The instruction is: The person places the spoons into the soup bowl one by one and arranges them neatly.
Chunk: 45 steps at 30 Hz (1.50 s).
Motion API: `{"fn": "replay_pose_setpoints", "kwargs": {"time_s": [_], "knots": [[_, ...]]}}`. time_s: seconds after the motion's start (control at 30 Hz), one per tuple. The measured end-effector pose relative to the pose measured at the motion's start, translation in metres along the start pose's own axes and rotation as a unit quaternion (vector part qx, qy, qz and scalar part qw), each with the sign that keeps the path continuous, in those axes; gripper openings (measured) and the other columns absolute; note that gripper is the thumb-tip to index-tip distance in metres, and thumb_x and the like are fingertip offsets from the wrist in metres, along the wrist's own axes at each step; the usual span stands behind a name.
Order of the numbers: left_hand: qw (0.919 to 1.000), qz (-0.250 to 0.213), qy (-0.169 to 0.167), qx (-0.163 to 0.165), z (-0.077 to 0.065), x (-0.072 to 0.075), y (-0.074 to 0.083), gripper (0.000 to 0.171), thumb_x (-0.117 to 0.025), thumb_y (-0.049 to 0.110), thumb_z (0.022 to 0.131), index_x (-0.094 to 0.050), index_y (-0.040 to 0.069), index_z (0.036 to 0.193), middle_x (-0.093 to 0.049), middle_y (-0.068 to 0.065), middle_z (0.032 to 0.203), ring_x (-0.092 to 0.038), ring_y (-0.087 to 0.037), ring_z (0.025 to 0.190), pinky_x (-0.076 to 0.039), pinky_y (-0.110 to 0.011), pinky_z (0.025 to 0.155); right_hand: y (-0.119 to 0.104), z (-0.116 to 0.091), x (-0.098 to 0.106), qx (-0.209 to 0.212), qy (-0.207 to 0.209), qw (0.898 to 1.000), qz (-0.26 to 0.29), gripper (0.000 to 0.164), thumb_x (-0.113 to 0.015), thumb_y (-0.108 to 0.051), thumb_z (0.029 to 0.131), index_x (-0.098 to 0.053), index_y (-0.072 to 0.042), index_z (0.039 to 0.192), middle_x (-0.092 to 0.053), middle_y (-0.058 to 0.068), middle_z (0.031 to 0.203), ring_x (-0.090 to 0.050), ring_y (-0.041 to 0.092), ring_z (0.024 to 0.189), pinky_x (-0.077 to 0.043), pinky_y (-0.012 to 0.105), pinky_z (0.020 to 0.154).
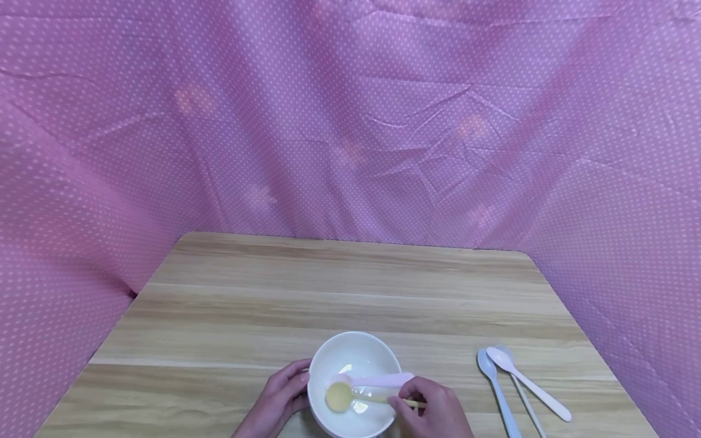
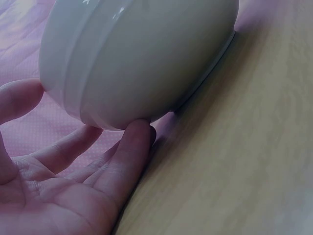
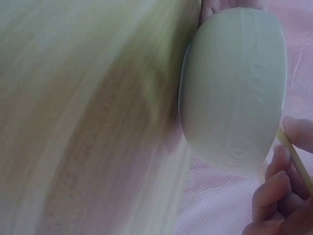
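Observation:
A white bowl (image 1: 353,350) stands on the table, a yellow spoon (image 1: 339,397) and a pink spoon (image 1: 383,381) lying across its inside. On the bowl's left, my left hand (image 1: 279,395) touches the outer wall with spread, mostly straight fingers; the left wrist view shows the fingertips (image 2: 136,131) against the bowl's side. My right hand (image 1: 435,406) pinches the yellow spoon's handle between thumb and fingers, just past the right rim. Beside those fingers lies the pink spoon's handle end; whether they touch it I cannot tell.
Right of the bowl, a blue spoon (image 1: 495,386), a pale pink spoon (image 1: 533,383) and a grey spoon (image 1: 527,404) lie partly overlapping on the wooden table (image 1: 339,292). Pink dotted cloth (image 1: 350,121) hangs behind the table and along both sides.

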<state>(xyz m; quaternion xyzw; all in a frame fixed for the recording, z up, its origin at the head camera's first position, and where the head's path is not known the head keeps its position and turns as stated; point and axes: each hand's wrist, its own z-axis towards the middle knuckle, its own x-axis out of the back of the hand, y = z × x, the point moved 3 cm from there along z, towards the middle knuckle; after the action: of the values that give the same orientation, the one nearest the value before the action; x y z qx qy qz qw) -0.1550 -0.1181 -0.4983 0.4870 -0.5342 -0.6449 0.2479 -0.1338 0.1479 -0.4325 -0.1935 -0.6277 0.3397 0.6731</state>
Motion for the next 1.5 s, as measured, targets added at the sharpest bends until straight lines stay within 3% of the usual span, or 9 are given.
{"fn": "replay_pose_setpoints", "kwargs": {"time_s": [0.37, 0.83, 1.07, 1.33, 1.5], "knots": [[1.0000, 0.007, 0.005, -0.001, 0.001, 0.000, 0.001, 0.053, -0.038, 0.016, 0.099, -0.020, -0.015, 0.137, -0.058, -0.007, 0.121, -0.057, -0.014, 0.109, -0.049, -0.032, 0.093, 0.004, 0.002, 0.001, -0.015, -0.032, 0.999, 0.023, 0.022, -0.069, -0.038, 0.079, -0.063, -0.017, 0.076, -0.066, -0.007, 0.077, -0.061, -0.001, 0.073, -0.050, 0.014, 0.055], [1.0000, 0.005, 0.000, -0.002, 0.002, 0.000, 0.000, 0.052, -0.038, 0.015, 0.099, -0.020, -0.015, 0.136, -0.061, -0.003, 0.115, -0.059, -0.014, 0.107, -0.050, -0.032, 0.092, 0.006, -0.001, 0.005, 0.001, -0.013, 1.000, 0.027, 0.019, -0.070, -0.035, 0.079, -0.063, -0.018, 0.075, -0.067, -0.006, 0.075, -0.059, -0.003, 0.070, -0.049, 0.015, 0.054], [1.0000, 0.003, 0.002, 0.002, 0.001, 0.000, -0.001, 0.052, -0.039, 0.015, 0.099, -0.020, -0.015, 0.136, -0.061, -0.002, 0.115, -0.059, -0.014, 0.106, -0.050, -0.032, 0.092, 0.009, -0.003, 0.009, -0.031, -0.003, 0.999, 0.012, 0.019, -0.071, -0.037, 0.078, -0.063, -0.019, 0.075, -0.060, -0.011, 0.067, -0.044, -0.004, 0.054, -0.040, 0.014, 0.049], [1.0000, 0.007, 0.003, 0.001, 0.001, 0.000, -0.001, 0.053, -0.039, 0.017, 0.099, -0.019, -0.016, 0.136, -0.061, -0.001, 0.115, -0.058, -0.014, 0.107, -0.050, -0.032, 0.092, 0.015, -0.007, 0.011, -0.012, 0.042, 0.999, -0.005, 0.016, -0.076, -0.031, 0.074, -0.063, -0.022, 0.072, -0.051, -0.016, 0.058, -0.043, -0.006, 0.052, -0.040, 0.014, 0.049], [1.0000, 0.006, 0.002, 0.000, 0.001, 0.001, -0.001, 0.053, -0.039, 0.016, 0.099, -0.019, -0.016, 0.136, -0.062, -0.002, 0.115, -0.059, -0.015, 0.107, -0.050, -0.033, 0.092, 0.019, -0.007, 0.014, -0.032, 0.018, 0.999, -0.007, 0.019, -0.074, -0.034, 0.075, -0.065, -0.018, 0.076, -0.050, -0.015, 0.059, -0.042, -0.005, 0.053, -0.039, 0.014, 0.048]]}}
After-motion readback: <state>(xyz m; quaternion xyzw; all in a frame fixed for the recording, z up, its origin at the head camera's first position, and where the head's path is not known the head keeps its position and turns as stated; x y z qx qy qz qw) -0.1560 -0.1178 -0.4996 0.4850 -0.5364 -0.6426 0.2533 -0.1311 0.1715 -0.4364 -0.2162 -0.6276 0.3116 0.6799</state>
